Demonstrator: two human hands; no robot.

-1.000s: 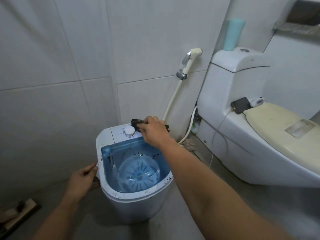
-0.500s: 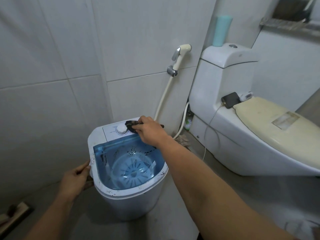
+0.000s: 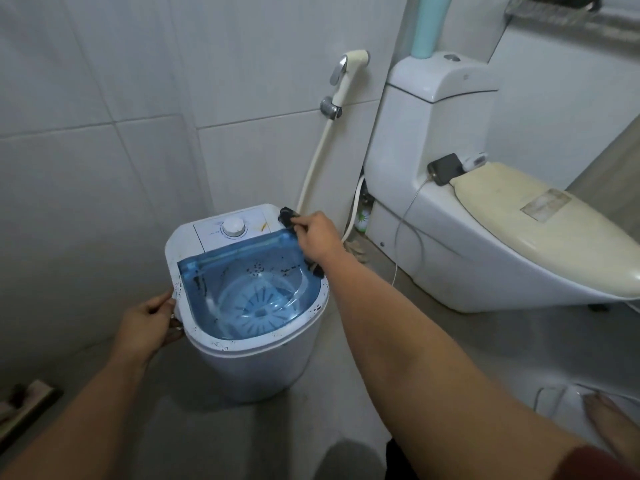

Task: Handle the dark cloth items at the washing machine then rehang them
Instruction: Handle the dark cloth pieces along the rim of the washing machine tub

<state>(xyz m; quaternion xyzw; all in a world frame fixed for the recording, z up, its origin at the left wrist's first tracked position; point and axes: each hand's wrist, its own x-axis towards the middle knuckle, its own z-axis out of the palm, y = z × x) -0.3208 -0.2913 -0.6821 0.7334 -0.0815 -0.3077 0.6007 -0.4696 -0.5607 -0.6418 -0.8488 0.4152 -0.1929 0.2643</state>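
Note:
A small white washing machine (image 3: 263,362) with a translucent blue lid stands on the bathroom floor. A white dial (image 3: 234,226) sits on its back panel. My right hand (image 3: 317,235) is closed on a small dark cloth item (image 3: 287,216) at the machine's back right corner, and a dark bit shows below my wrist at the right rim. My left hand (image 3: 147,323) grips the machine's left side at the rim. Black specks dot the lid and rim. The tub under the lid looks empty.
A white toilet (image 3: 485,237) with a cream lid stands close on the right; a dark phone (image 3: 445,169) with a cable rests on it. A bidet sprayer (image 3: 346,69) and hose hang on the tiled wall behind. A wooden object (image 3: 24,407) lies bottom left. My bare foot (image 3: 613,431) is bottom right.
My right hand has slid the dark cloth from beside the dial to the machine's back right corner. My left hand stays on the left side. The view has shifted slightly.

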